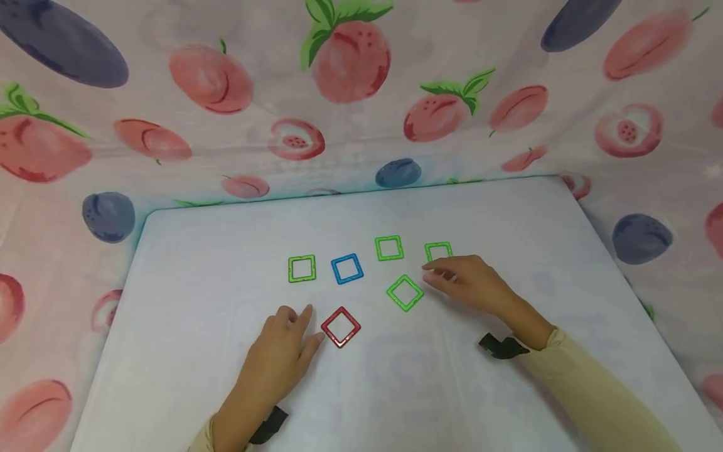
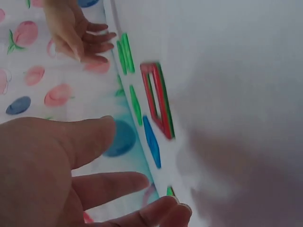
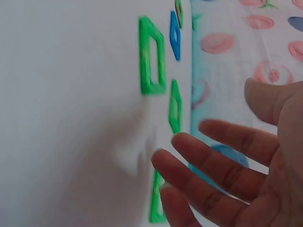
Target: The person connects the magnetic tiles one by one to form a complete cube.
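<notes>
My left hand [image 1: 275, 358] hovers at the near left, fingers apart and holding nothing. Its thumb tip is beside the left corner of a red square frame [image 1: 350, 337]; whether they touch I cannot tell. My right hand [image 1: 474, 282] is over the right side with loosely bent fingers and an empty palm. It partly covers a green square frame [image 1: 437, 244]. Left of its fingertips lies another green square frame [image 1: 415, 302], turned like a diamond. Beyond the hands are a blue square frame [image 1: 351, 279], a green one at left [image 1: 302, 280] and a green one at centre [image 1: 390, 257].
All the frames lie flat and apart on a white tabletop [image 1: 186, 301]. A fruit-print cloth [image 1: 237, 150] rises behind the table's back edge and also shows at both sides. Each wrist wears a dark strap, such as the right strap [image 1: 503, 346].
</notes>
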Demonstrator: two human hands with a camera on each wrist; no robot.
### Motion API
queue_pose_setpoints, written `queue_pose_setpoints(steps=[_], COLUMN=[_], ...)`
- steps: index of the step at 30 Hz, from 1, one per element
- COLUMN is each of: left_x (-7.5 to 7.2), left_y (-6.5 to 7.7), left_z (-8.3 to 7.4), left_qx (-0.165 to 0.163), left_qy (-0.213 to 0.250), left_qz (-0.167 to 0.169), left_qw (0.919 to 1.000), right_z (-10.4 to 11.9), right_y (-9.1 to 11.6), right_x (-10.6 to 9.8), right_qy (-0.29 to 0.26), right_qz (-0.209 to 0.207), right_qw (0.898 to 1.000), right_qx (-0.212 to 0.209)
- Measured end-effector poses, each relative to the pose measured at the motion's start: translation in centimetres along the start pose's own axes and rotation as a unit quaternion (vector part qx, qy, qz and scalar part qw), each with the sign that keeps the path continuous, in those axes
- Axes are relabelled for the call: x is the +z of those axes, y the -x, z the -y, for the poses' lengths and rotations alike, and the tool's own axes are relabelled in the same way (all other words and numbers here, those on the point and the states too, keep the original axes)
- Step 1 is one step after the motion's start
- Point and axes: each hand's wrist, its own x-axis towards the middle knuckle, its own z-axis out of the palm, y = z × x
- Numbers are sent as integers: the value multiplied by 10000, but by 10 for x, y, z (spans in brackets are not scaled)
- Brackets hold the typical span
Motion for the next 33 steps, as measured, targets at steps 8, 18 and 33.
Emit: queue_pose_setpoints(steps=[8,18,33], left_x=[18,30,35], left_y=[-3,-10,-39], left_z=[-17,-24,-35], left_qx=[19,128,488], left_qy=[243,-30,294], left_qz=[225,423,887], left_qw=[9995,9990,9944], right_z=[-1,2,9], right_y=[-8,-17,-21], right_x=[16,31,44], right_qy=[-555,-727,-312], right_qz=[279,364,198], right_qw=[9980,9953,9951], right_qx=[100,517,921])
